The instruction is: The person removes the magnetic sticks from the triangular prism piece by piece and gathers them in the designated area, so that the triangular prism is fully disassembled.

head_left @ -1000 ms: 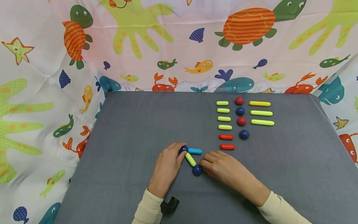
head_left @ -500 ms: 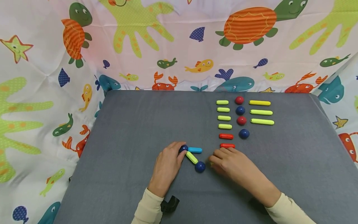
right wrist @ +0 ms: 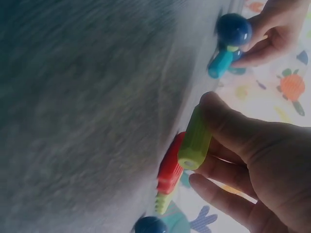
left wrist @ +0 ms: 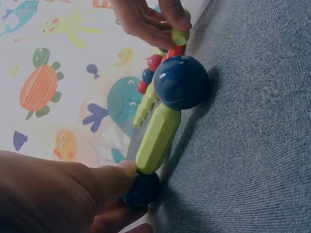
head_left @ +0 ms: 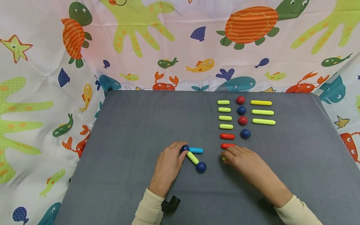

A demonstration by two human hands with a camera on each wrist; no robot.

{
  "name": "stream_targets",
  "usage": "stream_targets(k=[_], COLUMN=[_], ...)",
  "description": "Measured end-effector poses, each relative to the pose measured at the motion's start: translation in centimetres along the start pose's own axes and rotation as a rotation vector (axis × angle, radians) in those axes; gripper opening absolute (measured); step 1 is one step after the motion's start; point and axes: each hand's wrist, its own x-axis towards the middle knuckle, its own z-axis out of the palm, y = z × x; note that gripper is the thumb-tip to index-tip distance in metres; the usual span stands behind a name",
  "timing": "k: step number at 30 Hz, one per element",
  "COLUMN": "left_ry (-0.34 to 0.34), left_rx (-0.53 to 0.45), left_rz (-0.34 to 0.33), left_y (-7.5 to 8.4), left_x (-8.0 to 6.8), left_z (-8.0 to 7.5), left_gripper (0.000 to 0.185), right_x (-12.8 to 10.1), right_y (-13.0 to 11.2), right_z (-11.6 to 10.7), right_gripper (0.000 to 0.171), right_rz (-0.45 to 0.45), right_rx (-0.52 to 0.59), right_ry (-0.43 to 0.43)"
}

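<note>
Two hands work low in the middle of the head view, on a grey table [head_left: 135,125]. On the left, the left hand [head_left: 168,165] pinches a dark blue ball [head_left: 184,148], thumb and fingertips curled round it. From that ball a light blue rod [head_left: 196,150] runs to the right and a yellow-green rod [head_left: 192,157] slants down to a second blue ball [head_left: 201,167]. Further right, the right hand [head_left: 247,162] pinches a short green rod [head_left: 224,158] just below the lowest red rod [head_left: 227,146].

A second ago the right hand lay against the second blue ball; it has since drawn off to the right and up, and that ball now lies free, swung slightly right. The left hand has kept its hold.

The head view shows only a sliver of the short green rod (the fingers cover the rest). The right wrist view shows it [right wrist: 195,139] whole, gripped between thumb and fingers, just beside the red rod [right wrist: 170,170]. The left wrist view shows the thumb [left wrist: 104,182] pressed on the first ball [left wrist: 142,190], with the slanted rod [left wrist: 158,138] joining the nearer ball [left wrist: 181,81].
</note>
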Motion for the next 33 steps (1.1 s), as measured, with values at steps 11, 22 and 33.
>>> stream_targets(k=[11,22,33], left_ry=[-0.011,-0.001,-0.008], left_rx=[-0.007,-0.006,-0.018], left_rz=[-0.013,-0.002,0.005], left_y=[0.14,-0.03,-0.13], left_x=[0.02,0.04,-0.01], left_z=[-0.04,0.15,0.03], left_gripper=[0.030,0.029,0.029], right_x=[-0.59,-0.26,-0.06], right_y=[0.89,0.87,0.73], right_z=[0.47,0.81,0.69], right_gripper=[0.030,0.028,0.030], right_rz=[0.023,0.010,0.002], right_rx=[0.015,0.001,-0.004], right_ry=[-0.006,-0.009,-0.010])
